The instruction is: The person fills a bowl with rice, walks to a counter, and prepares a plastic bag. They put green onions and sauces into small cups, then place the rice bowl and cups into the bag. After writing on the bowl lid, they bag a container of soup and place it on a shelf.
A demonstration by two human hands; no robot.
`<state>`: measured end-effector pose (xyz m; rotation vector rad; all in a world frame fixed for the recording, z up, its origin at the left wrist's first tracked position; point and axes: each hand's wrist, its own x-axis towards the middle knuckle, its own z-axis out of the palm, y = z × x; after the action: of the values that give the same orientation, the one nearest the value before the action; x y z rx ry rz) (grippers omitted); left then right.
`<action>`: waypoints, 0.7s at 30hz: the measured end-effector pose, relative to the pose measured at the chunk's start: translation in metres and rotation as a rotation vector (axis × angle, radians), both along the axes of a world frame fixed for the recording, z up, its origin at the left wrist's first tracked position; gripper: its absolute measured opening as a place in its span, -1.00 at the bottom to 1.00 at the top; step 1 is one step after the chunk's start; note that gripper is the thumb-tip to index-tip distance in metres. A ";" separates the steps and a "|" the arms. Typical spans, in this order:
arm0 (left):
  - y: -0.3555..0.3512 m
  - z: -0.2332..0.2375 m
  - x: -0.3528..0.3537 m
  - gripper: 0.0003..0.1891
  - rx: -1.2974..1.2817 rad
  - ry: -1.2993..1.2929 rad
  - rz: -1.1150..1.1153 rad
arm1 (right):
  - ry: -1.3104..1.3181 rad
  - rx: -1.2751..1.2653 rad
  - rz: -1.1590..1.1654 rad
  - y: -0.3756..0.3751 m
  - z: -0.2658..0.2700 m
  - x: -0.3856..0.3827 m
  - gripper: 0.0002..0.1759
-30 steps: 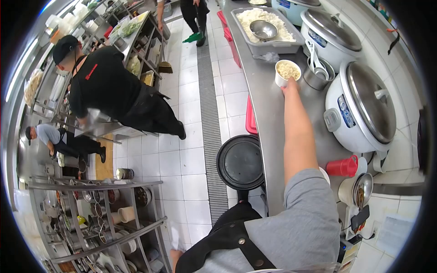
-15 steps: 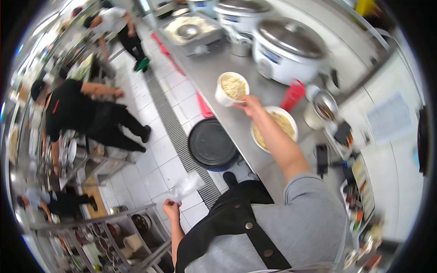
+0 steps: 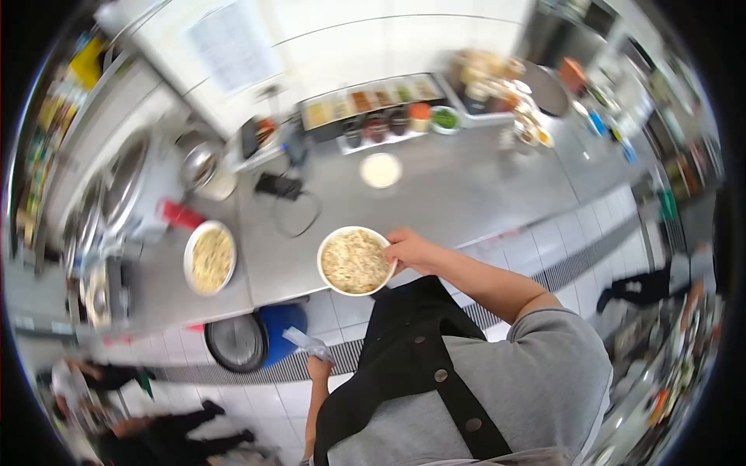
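My right hand (image 3: 408,251) grips the rim of a white round tub (image 3: 354,262) filled with pale, rice-like food. The tub is held level in front of my apron, by the front edge of the steel counter. Low on the left, my left hand (image 3: 319,368) is closed on a crumpled clear plastic bag (image 3: 301,339). A second white bowl (image 3: 210,259) of yellowish food stands on the counter to the left. Further back lies a white round disc (image 3: 381,170), perhaps a lid.
Rice cookers (image 3: 128,182) and a red cup (image 3: 180,214) stand left on the counter (image 3: 458,182). A black device with a cable (image 3: 278,186) lies mid-counter. Condiment trays (image 3: 369,99) line the wall. A blue bin (image 3: 284,330) is below. Other people (image 3: 167,435) are behind left.
My body and view have turned right, from the rice cookers towards the condiment trays. The tub in my right hand has come along, closer to my body. My left hand still holds the bag.
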<state>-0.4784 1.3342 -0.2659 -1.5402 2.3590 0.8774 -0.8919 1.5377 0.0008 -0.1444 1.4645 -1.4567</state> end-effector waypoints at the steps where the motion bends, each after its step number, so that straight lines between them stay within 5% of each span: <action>1: 0.010 -0.003 -0.011 -0.62 0.017 0.009 -0.041 | -0.007 0.014 -0.093 0.041 -0.009 -0.010 -0.63; 3: 0.033 0.009 -0.038 -0.77 0.036 0.190 0.012 | 0.042 0.055 -0.303 0.118 -0.021 -0.030 -0.63; 5: 0.050 0.028 -0.083 -0.82 0.017 0.086 -0.008 | 0.070 0.091 -0.516 0.195 -0.028 -0.046 -0.64; 8: 0.045 -0.035 -0.139 -0.77 0.075 0.222 -0.110 | 0.107 0.111 -0.791 0.295 -0.031 -0.069 -0.65; 12: 0.144 0.030 -0.293 -0.58 0.002 0.069 -0.662 | 0.113 0.085 -1.038 0.428 -0.049 -0.114 -0.69; 16: 0.285 -0.004 -0.427 -0.56 -0.033 -0.303 -1.401 | 0.138 0.129 -1.176 0.545 -0.064 -0.161 -0.73; 21: 0.470 -0.004 -0.544 -0.83 0.051 -0.350 -1.523 | 0.087 0.067 -1.279 0.655 -0.072 -0.241 -0.79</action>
<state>-1.0227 1.8043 -0.2699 0.3348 2.2671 0.2038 -1.1331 2.1928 -0.0710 0.9468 1.7403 -2.3735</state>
